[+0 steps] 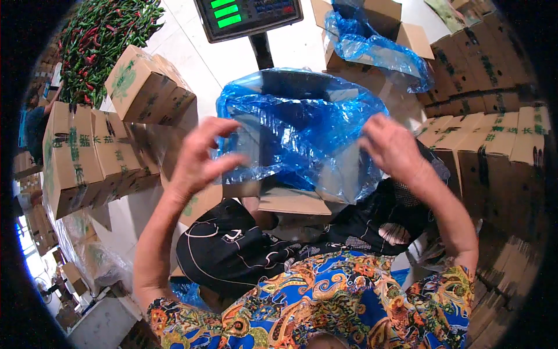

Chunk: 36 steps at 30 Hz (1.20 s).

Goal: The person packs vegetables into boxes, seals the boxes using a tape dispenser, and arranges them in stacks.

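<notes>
A blue translucent plastic bag [305,126] lines an open cardboard box [292,204] between my knees, its edge spread over the flaps. At the left rim of the bag is my left hand [207,155], thumb and fingers apart, with nothing seen between them. My right hand [392,146] is at the bag's right rim with its fingers bent. It is blurred, and whether it pinches the film cannot be told. Just beyond the box stands a scale's display [250,17] with green lit panels, on a dark post.
Green and red chili peppers [96,48] lie heaped at the upper left. Closed cartons [87,152] stand at the left, and more cartons [492,144] are stacked at the right. Another open box [388,17] with a blue liner [375,50] stands at the upper right. A person [37,122] is at the far left.
</notes>
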Available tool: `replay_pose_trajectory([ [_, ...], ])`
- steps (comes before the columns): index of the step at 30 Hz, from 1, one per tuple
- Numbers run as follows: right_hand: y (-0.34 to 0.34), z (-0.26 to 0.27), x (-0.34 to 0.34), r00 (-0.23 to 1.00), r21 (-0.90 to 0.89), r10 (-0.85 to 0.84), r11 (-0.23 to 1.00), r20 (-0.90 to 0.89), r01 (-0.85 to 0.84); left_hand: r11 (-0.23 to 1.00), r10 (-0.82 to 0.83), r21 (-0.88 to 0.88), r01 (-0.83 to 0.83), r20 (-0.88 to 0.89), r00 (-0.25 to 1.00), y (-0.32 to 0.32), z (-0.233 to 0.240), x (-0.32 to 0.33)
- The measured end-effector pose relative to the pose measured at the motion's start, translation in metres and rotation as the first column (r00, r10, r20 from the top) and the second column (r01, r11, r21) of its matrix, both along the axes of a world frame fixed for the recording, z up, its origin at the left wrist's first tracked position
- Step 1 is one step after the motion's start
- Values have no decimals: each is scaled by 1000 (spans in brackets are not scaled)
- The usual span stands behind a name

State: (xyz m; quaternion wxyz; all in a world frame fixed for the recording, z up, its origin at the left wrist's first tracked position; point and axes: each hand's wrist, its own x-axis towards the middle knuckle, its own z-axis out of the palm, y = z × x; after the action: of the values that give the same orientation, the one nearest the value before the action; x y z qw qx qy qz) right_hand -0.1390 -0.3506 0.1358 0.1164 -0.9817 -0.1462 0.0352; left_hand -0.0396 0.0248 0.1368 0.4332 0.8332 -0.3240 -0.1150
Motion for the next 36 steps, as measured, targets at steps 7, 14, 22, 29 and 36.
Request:
replay_pose_trajectory([
  [7,85,-22,-38,989,210,149,967,3,-146,602,-652,726,333,206,729,-22,-55,-17],
  [14,76,-83,-43,972,-70,210,977,110,-203,983,-120,71,166,-434,893,6,37,-23],
  [22,62,6,-67,871,461,392,857,-297,-228,958,-203,3,287,-701,683,55,39,-52],
  [29,103,-49,-116,549,196,360,922,-755,-334,879,-118,163,448,-836,535,66,-66,-70],
  [36,90,-68,-128,686,59,345,913,-641,-403,965,-33,127,229,-808,588,110,-49,-76],
])
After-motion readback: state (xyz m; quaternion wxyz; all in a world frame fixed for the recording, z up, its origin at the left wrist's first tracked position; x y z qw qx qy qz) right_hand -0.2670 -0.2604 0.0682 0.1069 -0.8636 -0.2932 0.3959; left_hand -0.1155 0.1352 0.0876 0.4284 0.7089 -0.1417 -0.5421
